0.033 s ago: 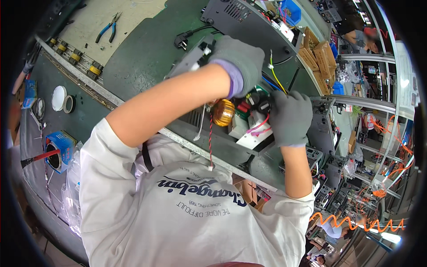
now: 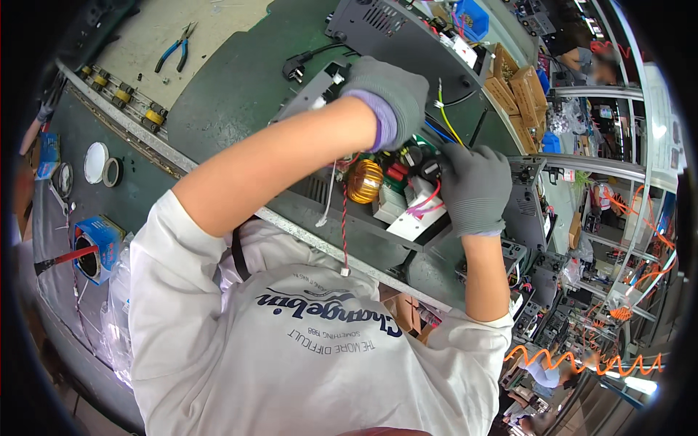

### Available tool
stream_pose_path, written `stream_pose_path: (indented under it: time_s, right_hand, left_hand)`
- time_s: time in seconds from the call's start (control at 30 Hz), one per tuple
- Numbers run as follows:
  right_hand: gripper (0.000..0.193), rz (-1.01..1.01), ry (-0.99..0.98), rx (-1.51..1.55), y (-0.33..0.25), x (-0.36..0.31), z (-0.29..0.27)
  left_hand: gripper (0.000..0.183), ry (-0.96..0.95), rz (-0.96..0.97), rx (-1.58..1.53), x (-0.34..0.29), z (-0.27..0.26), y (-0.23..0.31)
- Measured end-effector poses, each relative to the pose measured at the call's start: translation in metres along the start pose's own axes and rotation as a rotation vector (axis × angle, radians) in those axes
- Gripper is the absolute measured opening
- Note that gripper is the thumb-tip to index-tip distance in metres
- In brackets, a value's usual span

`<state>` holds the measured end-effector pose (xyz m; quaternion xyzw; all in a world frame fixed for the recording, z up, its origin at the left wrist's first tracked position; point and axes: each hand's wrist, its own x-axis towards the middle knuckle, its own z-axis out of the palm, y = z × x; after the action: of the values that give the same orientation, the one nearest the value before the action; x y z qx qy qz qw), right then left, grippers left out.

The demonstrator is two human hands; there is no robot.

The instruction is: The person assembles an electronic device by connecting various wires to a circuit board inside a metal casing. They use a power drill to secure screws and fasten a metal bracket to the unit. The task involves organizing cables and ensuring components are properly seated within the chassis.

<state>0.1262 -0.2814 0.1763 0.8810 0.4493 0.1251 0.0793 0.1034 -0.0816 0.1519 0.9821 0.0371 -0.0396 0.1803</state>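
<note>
Gloved hands in over the open unit, loose leads at risk

Here's the open unit (image 2: 356, 216), tight along the counter's (image 2: 225, 109) near edge. The left hand (image 2: 387, 98) curls over its far side, fingers hidden, so no telling whether they're clamped; the right hand (image 2: 476, 187) bends in at the right end, beside the yellow wire (image 2: 451, 125), its grip hidden too. Trouble spot: the twisted wire (image 2: 344, 236) dangles over the near edge, right by the shirt (image 2: 313, 349), and a snag could yank its joint. The right cuff might hook the pink wires (image 2: 424, 211); a dipping left forearm could knock the coil (image 2: 365, 182). Containers now: towards the far right corner, cardboard boxes (image 2: 502, 98), one holding small parts (image 2: 506, 68); the blue bin's (image 2: 476, 22) contents, unclear. Far left, a red handle (image 2: 73, 256) pokes from a blue box (image 2: 113, 236).
</note>
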Motion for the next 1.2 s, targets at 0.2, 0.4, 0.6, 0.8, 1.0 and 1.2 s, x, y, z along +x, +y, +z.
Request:
stream_pose_path:
  time_s: [0.2, 0.4, 0.6, 0.8, 1.0, 1.2]
  right_hand:
    - [0.014, 0.227, 0.070, 0.098, 0.018, 0.012, 0.009]
    - [0.014, 0.252, -0.165, -0.036, 0.030, 0.042, 0.030]
    - [0.017, 0.212, -0.217, -0.001, 0.043, 0.052, 0.036]
    - [0.021, 0.085, -0.387, 0.047, 0.053, 0.094, 0.059]
    - [0.022, 0.100, -0.346, 0.058, 0.054, 0.094, 0.062]
    - [0.019, 0.251, -0.266, 0.181, 0.060, 0.084, 0.062]
  left_hand:
    - [0.035, -0.109, -0.005, -0.038, 0.045, 0.006, -0.017]
    - [0.031, -0.232, 0.286, 0.261, 0.093, 0.019, -0.028]
    - [0.031, -0.332, 0.255, 0.291, 0.128, 0.040, -0.038]
    - [0.030, -0.306, 0.212, 0.441, 0.140, 0.052, -0.072]
    - [0.026, 0.394, -0.191, 0.357, 0.083, -0.005, -0.027]
    - [0.045, -0.037, 0.015, 0.009, 0.056, -0.038, 0.004]
